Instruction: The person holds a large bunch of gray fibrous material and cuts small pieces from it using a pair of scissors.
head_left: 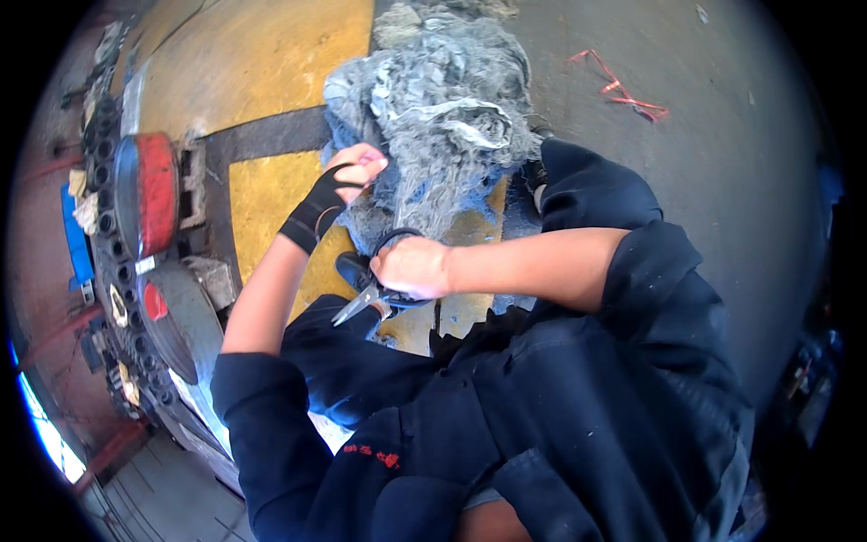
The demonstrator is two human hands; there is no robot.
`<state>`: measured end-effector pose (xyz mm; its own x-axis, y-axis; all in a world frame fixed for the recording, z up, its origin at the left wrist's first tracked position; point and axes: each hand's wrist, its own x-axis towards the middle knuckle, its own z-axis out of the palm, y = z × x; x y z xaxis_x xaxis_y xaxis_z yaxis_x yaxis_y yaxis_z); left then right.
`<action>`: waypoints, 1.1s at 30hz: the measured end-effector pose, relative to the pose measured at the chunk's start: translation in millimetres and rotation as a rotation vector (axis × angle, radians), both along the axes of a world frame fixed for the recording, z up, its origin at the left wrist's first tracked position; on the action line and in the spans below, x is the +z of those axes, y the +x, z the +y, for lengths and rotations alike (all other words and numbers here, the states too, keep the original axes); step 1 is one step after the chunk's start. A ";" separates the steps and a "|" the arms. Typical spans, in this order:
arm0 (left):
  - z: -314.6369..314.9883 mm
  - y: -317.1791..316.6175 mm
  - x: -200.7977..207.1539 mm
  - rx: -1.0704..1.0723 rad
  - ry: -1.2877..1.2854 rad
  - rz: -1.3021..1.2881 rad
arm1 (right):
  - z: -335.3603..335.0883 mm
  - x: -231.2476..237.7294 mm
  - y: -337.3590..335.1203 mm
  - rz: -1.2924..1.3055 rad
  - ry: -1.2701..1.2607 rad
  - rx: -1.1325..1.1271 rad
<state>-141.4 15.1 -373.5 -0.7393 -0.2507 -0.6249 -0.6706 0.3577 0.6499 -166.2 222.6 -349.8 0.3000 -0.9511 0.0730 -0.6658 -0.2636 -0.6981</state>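
Note:
A big heap of tangled grey fibre waste point(442, 90), with lighter cloth-like strips in it, lies in front of me. My left hand point(359, 173), in a black wrist support point(314, 212), is closed in a pinch at the left edge of the heap; what its fingertips hold is too small to make out. Nearer my body, my right hand point(414, 267) grips a pair of scissors point(357, 305) with dark handles. Their metal blades point down and to the left, away from the heap, and look slightly apart.
Yellow-painted floor panels point(280, 68) with dark bands lie under and left of the heap. A red round part point(158, 194) and a grey disc point(176, 325) stand along the left side beside a perforated rail. A red strap point(619, 86) lies on the dark floor at right.

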 end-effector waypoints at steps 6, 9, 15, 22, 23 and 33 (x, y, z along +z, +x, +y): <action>37.2 -125.6 -61.6 -0.292 -0.399 0.297 | -8.5 -16.7 11.6 -0.031 0.213 -0.058; 49.8 -151.7 -102.4 -0.348 -0.636 0.298 | -14.0 -6.6 6.5 -0.014 0.355 -0.094; 55.5 -150.5 -105.7 -0.584 -0.841 0.093 | -18.8 -0.1 4.0 -0.062 0.417 -0.166; 0.8 -114.7 56.4 -0.209 -0.986 0.646 | -24.9 -16.0 20.3 0.033 0.303 -0.063; -25.9 -98.7 70.5 -0.159 -0.814 0.871 | -24.0 -13.4 19.0 0.073 0.262 0.003; -64.1 26.3 219.6 0.784 0.144 1.001 | -26.5 -25.4 27.4 0.267 0.149 0.084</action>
<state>-115.1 -49.0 -153.9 -0.5867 -0.8077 0.0580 0.1329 -0.0253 0.9908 -138.8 196.0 -375.2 0.3676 -0.9167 -0.1568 -0.8109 -0.2334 -0.5367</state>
